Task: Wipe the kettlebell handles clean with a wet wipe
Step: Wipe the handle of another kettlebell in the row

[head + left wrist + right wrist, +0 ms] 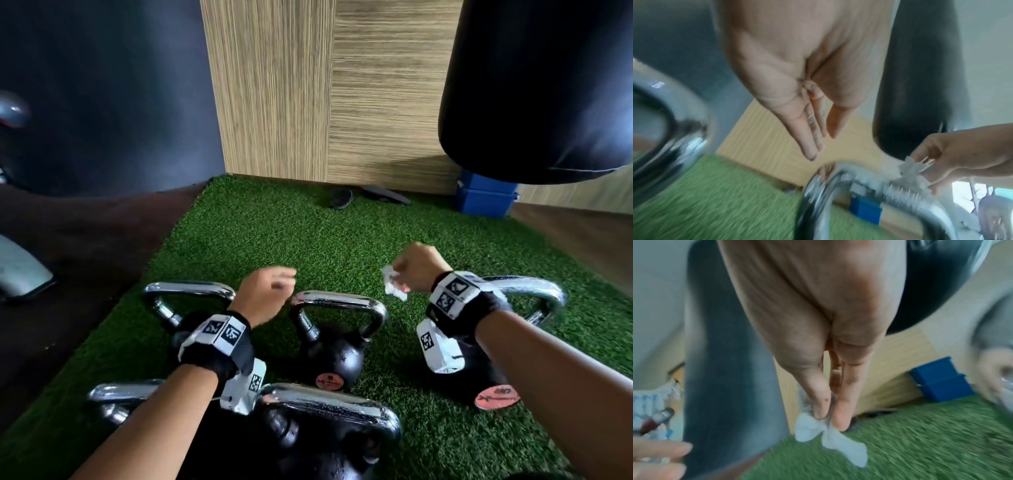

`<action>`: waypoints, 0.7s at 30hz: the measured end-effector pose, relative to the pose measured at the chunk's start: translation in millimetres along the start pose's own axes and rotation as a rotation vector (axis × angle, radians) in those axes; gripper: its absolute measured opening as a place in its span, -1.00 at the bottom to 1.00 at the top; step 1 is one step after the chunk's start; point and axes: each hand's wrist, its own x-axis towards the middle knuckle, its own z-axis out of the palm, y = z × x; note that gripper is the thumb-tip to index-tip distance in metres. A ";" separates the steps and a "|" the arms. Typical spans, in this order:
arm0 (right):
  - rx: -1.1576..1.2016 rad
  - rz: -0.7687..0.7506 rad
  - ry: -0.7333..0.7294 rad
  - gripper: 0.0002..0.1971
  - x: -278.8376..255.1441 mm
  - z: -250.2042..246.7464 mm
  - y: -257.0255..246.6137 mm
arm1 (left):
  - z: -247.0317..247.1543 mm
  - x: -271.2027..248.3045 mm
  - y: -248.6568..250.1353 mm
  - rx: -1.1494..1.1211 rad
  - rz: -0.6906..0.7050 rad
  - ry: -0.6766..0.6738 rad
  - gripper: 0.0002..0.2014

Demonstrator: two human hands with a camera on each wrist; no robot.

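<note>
Several black kettlebells with chrome handles stand on green turf (274,233). The middle kettlebell's handle (339,301) (890,193) lies between my hands. My left hand (270,291) (822,142) hovers just above the left end of that handle, fingers straight and together, holding nothing. My right hand (418,270) (828,410) is raised above the handle's right end and pinches a crumpled white wet wipe (394,286) (910,168) (830,439) between thumb and fingers. The wipe hangs free of the metal. Other handles sit at back left (188,289), right (527,287) and front (329,404).
A black punching bag (537,85) hangs at the upper right over stacked blue boxes (486,198). A pair of dark sandals (342,198) lies by the wooden wall (308,85). Dark flooring borders the turf on the left, with a grey machine part (17,270) there.
</note>
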 end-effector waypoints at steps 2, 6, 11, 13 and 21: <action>0.154 -0.123 0.052 -0.91 -4.1 -14.7 -14.9 | -16.8 2.6 24.6 -0.209 0.073 0.059 -0.70; 0.505 -0.338 0.032 -0.68 -19.5 -25.2 -49.3 | -30.9 13.7 56.2 -0.472 0.028 -0.102 -0.60; 0.654 -0.415 0.134 -0.61 -23.1 -14.6 -73.1 | -30.5 14.3 60.7 -0.638 0.018 -0.223 -0.70; 0.567 -0.429 0.239 -0.60 -21.2 -7.8 -74.6 | -28.5 15.4 59.2 -0.747 0.019 -0.234 -0.75; 0.579 -0.167 -0.048 -0.44 -15.5 21.2 -24.9 | -31.5 37.6 44.6 -0.142 0.102 -0.135 -0.76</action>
